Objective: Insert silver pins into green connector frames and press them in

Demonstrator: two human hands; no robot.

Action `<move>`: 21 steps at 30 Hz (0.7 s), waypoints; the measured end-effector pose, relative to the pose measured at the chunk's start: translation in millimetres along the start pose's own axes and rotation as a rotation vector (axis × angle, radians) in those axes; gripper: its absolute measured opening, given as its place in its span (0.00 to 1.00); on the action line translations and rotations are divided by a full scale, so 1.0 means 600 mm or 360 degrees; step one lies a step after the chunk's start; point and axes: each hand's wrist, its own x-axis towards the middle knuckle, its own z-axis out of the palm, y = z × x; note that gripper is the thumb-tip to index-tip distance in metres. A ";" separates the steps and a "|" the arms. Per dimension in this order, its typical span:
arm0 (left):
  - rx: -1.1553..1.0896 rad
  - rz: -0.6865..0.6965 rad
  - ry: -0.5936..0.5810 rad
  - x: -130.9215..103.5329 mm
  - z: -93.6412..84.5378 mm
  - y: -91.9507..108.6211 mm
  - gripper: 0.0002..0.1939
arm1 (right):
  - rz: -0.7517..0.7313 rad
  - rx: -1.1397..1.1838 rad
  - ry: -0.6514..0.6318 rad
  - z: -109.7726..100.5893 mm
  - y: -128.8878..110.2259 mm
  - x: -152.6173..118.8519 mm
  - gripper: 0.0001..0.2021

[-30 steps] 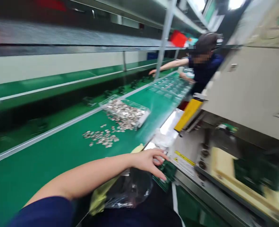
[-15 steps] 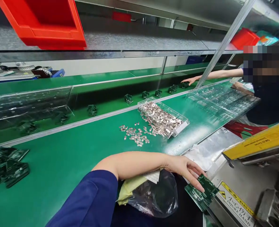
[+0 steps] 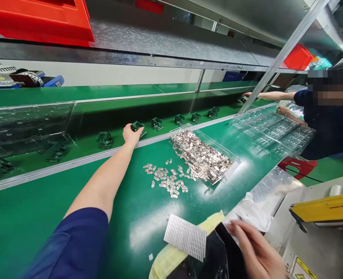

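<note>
Left hand [image 3: 131, 134] stretches past the bench rail [image 3: 72, 162], fingers curled around a green part [image 3: 137, 126]; right hand [image 3: 260, 254] hovers low, fingers spread, empty.

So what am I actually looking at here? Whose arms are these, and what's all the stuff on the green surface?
There is no machine doing the work: the picture comes from a camera worn on a person's head, looking forward and down at their own arms. The left hand, on a blue-sleeved arm, reaches out to the far green belt and has its fingers on a small green part, one of a row of such parts lying there. The right hand is at the bottom edge, open and holding nothing that can be seen, beside a dark plastic bag. On the near green table lie a clear tray heaped with small silvery metal pieces, a loose scatter of metal pieces next to it, and a ribbed silver sheet. At the right, a co-worker reaches to the same belt.
</note>
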 end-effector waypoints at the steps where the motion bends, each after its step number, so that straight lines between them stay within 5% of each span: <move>1: 0.0046 -0.0028 0.0014 0.011 0.005 -0.010 0.29 | -0.0059 0.0020 -0.0120 0.036 -0.006 0.036 0.13; 5: 0.0174 0.0038 -0.0010 0.008 0.002 -0.037 0.36 | -0.0125 -0.0329 -0.0498 0.174 -0.038 0.183 0.16; 9: 0.0526 0.0497 0.0248 -0.001 -0.077 -0.070 0.35 | -0.0136 -0.0743 -0.0650 0.253 -0.048 0.263 0.10; 12: 0.0915 0.0421 0.0358 0.022 -0.152 -0.101 0.35 | -0.0121 -0.0786 -0.0672 0.274 -0.044 0.271 0.07; 16: 0.0972 0.0144 0.0044 0.044 -0.204 -0.119 0.23 | -0.0156 -0.0715 -0.0638 0.272 -0.034 0.259 0.07; 18: 0.0963 0.0205 0.0075 0.018 -0.213 -0.117 0.21 | -0.0191 -0.0610 -0.0603 0.263 -0.026 0.254 0.06; 21: 0.0926 0.0429 0.0043 -0.073 -0.223 -0.117 0.20 | -0.0211 -0.0386 -0.0536 0.248 -0.015 0.244 0.08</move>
